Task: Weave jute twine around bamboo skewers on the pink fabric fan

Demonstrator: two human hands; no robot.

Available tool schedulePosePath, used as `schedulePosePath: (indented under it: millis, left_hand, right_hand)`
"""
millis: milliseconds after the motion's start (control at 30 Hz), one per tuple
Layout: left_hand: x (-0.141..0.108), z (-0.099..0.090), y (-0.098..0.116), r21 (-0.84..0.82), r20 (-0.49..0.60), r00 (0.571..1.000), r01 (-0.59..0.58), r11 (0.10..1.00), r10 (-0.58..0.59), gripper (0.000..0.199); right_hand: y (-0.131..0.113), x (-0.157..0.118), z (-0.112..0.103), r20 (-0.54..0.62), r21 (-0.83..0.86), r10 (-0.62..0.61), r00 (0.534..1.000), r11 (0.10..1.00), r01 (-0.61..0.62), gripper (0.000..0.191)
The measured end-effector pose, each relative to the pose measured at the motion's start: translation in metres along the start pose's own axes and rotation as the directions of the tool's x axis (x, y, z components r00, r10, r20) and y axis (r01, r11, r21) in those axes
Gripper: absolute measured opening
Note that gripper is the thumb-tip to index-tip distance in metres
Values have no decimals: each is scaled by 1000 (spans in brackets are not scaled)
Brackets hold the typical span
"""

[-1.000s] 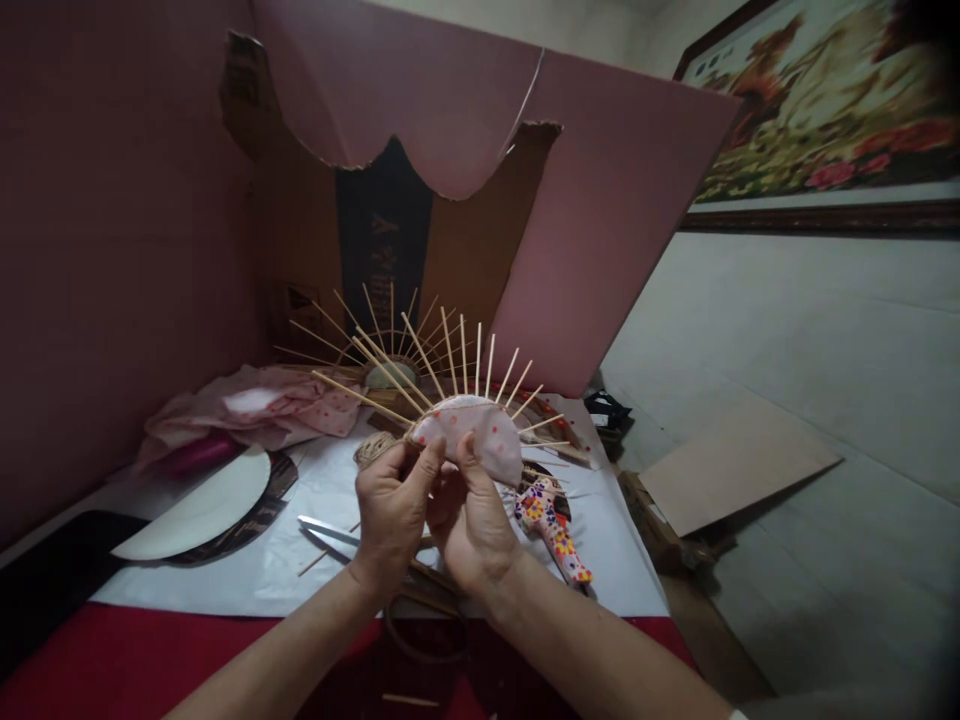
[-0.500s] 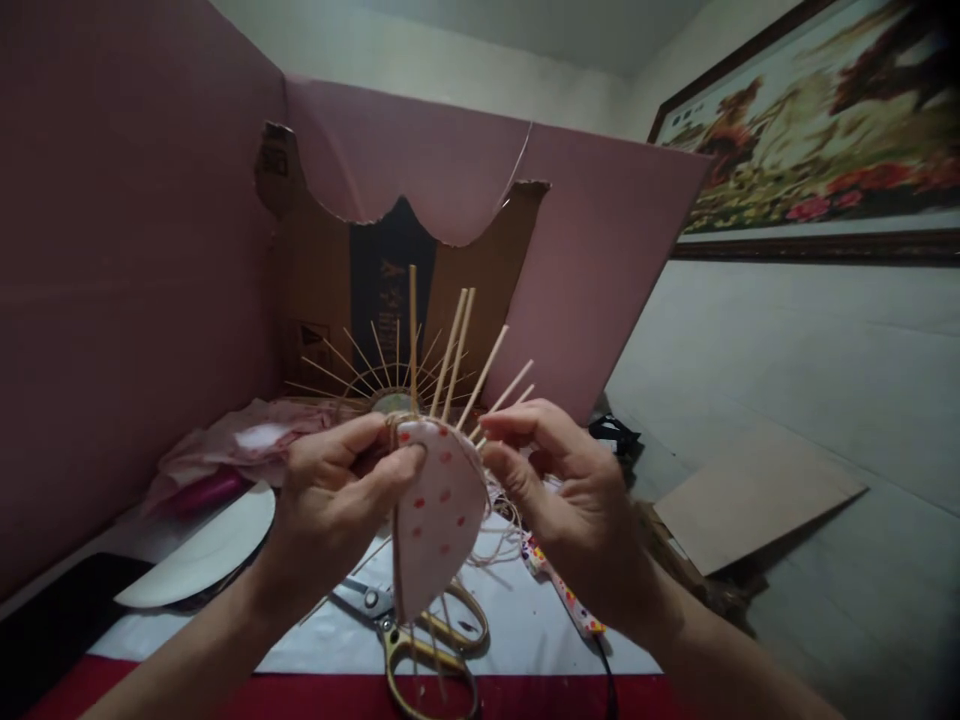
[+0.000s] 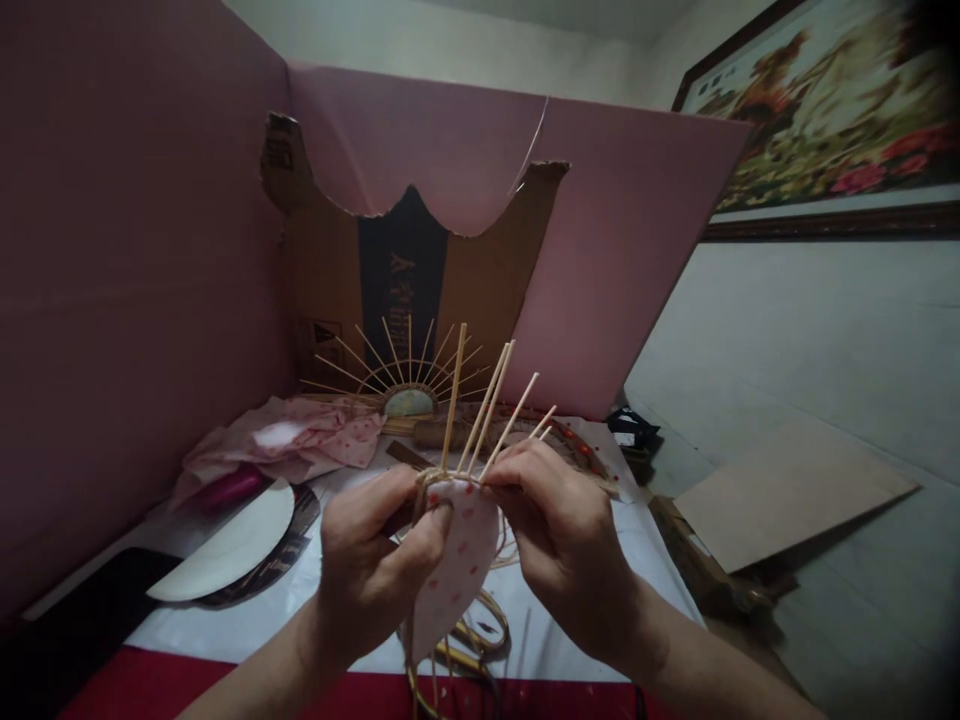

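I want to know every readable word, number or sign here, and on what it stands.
"Y", apparently, sideways on the cardboard's dark blue band; its other letters are too blurred.
Triangle sign, cardboard's lower left: details too small.
Print on the cardboard's upper-left corner: too blurred.
Marks on the framed picture: too small.
Black packet's white patch: nothing readable.

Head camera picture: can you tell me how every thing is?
Spotted half-circle: held, turned on end.
Its sticks: poking upward.
Left hand: gripping it.
Right hand: at its edge, grip unclear.
Scissors: lying, partly hidden.
Pink cloth: crumpled.
White half-circle: lying down.
Stick fan: upright.
Cardboard: standing, jagged top.
Framed picture: hanging.
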State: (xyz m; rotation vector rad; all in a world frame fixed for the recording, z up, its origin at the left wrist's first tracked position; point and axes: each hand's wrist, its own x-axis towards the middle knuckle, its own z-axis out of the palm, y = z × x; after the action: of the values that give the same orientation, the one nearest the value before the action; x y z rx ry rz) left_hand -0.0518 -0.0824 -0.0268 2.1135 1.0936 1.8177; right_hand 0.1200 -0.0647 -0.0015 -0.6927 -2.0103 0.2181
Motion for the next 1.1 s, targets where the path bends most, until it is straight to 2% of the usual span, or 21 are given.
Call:
schedulePosePath:
  millis: [167, 367, 667, 867, 1000, 1100]
  left_hand:
    - [-5, 4, -3, -7, -55, 998, 35, 999, -35, 12]
    - [-5, 5, -1, 1, -103, 995, 16, 1000, -16, 13]
    - [-5, 3, 0, 10, -35, 997, -65, 998, 65, 22]
    - [0, -1, 12, 10, -14, 988, -156, 988, 156, 21]
    - [4, -3, 21, -11, 12, 972, -233, 972, 234, 11]
    - [6, -3, 25, -9, 33, 957, -289, 957, 290, 20]
  right_hand:
    - [0, -3, 1, 13, -26, -71, 997, 997, 71, 8]
    - [-2, -2, 1, 17, -42, -100, 995, 994, 100, 7]
    - [0, -2, -10, 58, -98, -120, 991, 987, 125, 15]
    - [-14, -3, -22, 83, -66, -146, 986, 986, 152, 18]
    - [-27, -5, -29, 44, -42, -144, 989, 988, 146, 19]
    - [-35, -8, -32, -7, -1, -110, 994, 994, 110, 21]
